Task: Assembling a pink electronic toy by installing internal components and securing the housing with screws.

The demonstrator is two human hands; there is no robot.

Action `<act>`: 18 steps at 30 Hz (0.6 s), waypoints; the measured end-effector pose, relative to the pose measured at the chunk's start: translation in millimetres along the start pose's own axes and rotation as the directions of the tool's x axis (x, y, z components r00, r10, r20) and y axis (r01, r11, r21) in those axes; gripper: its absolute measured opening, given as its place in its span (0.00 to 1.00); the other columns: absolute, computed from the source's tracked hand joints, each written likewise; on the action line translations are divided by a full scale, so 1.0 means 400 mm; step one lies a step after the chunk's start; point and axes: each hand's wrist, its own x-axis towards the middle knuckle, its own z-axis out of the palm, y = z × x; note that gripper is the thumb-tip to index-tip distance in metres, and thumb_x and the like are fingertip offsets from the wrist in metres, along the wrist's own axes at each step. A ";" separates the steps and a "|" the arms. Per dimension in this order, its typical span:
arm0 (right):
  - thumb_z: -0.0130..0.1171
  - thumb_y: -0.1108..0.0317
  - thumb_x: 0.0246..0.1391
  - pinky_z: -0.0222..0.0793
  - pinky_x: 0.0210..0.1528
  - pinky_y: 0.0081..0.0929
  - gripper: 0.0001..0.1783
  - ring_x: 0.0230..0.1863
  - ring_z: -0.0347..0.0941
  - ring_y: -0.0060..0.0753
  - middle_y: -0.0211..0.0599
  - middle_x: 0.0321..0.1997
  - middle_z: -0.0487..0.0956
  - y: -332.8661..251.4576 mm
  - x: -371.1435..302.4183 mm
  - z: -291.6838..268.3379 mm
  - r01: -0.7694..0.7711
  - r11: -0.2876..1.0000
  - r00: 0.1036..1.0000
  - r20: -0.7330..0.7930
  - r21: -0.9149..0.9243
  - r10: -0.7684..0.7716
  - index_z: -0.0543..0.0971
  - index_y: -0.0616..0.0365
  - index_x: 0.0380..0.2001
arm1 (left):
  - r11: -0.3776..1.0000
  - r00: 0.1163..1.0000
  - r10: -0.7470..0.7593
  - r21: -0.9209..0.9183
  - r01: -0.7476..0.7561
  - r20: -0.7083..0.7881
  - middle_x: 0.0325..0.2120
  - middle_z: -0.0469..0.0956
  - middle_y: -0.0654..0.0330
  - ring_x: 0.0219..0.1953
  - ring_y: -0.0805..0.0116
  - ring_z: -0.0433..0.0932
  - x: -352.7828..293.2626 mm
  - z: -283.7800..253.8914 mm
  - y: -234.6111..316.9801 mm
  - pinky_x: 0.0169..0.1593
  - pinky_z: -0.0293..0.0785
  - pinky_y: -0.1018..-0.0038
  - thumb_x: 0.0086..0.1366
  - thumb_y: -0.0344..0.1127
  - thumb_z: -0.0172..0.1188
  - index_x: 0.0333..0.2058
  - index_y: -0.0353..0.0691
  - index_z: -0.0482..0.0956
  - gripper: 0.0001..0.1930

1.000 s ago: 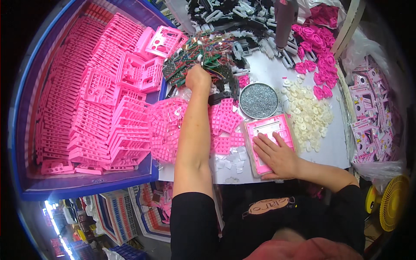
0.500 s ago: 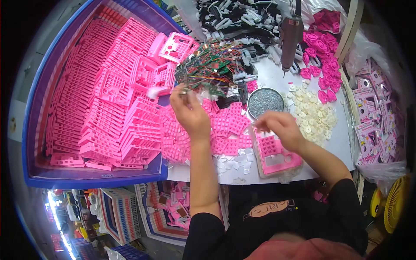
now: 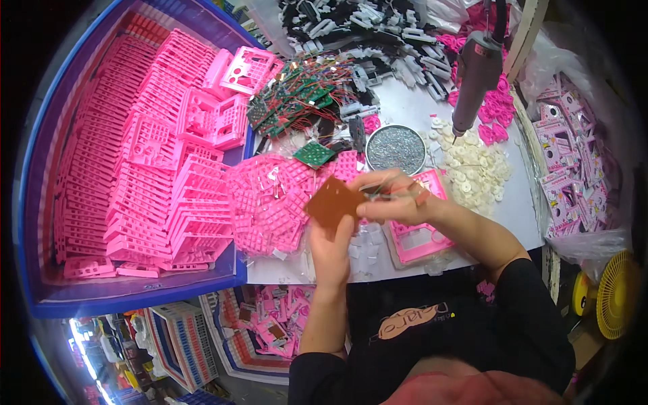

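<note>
My left hand (image 3: 329, 260) is closed on a flat brown circuit board (image 3: 331, 206), thumb against its lower edge, and tilts it above the pile of pink button pads (image 3: 266, 202). At the board's right edge, my right hand (image 3: 398, 196) is closed in a pinch. A thin dark thing shows between its fingers, too blurred to name. Under the right wrist lies a pink plastic casing (image 3: 405, 252) with a window opening, partly hidden by the hand. Beyond the hands are a green circuit board (image 3: 314, 154) and a round dish (image 3: 424, 162) of small metal screws.
A blue crate (image 3: 135, 300) of stacked pink casings (image 3: 145, 182) stands at left. Wired green boards (image 3: 297, 101) and black-and-white parts (image 3: 378, 34) lie at the back. An electric screwdriver (image 3: 476, 81) hangs at right over white discs (image 3: 479, 175) and pink parts (image 3: 496, 111).
My left hand has come back from the wired boards toward me, now with the brown board. My right hand has moved left from over the casing to meet it. The view has shifted slightly.
</note>
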 end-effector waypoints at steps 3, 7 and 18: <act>0.60 0.66 0.63 0.74 0.31 0.20 0.12 0.36 0.77 0.20 0.36 0.39 0.83 -0.045 -0.059 -0.002 -0.132 0.989 0.987 -0.103 -0.071 0.125 0.80 0.63 0.45 | 0.954 0.992 0.127 0.275 -0.120 -0.010 0.46 0.79 0.60 0.47 0.71 0.76 -0.007 -0.015 -0.018 0.53 0.72 0.74 0.66 0.25 0.61 0.54 0.33 0.76 0.17; 0.58 0.64 0.66 0.75 0.31 0.21 0.13 0.32 0.77 0.21 0.38 0.40 0.84 -0.004 -0.138 -0.049 -0.199 0.970 0.928 -0.293 0.137 0.231 0.81 0.64 0.44 | 0.965 0.984 0.175 0.202 -0.166 -0.030 0.48 0.80 0.57 0.50 0.67 0.79 -0.023 -0.007 -0.033 0.56 0.73 0.69 0.66 0.23 0.61 0.51 0.32 0.78 0.14; 0.55 0.68 0.66 0.71 0.28 0.19 0.11 0.28 0.74 0.18 0.34 0.37 0.81 0.051 -0.151 -0.037 -0.023 0.965 0.898 -0.419 0.261 0.134 0.81 0.63 0.44 | 0.948 0.992 -0.123 -0.293 0.126 0.027 0.42 0.77 0.53 0.37 0.61 0.80 -0.020 0.036 -0.043 0.43 0.83 0.63 0.69 0.35 0.56 0.54 0.37 0.70 0.17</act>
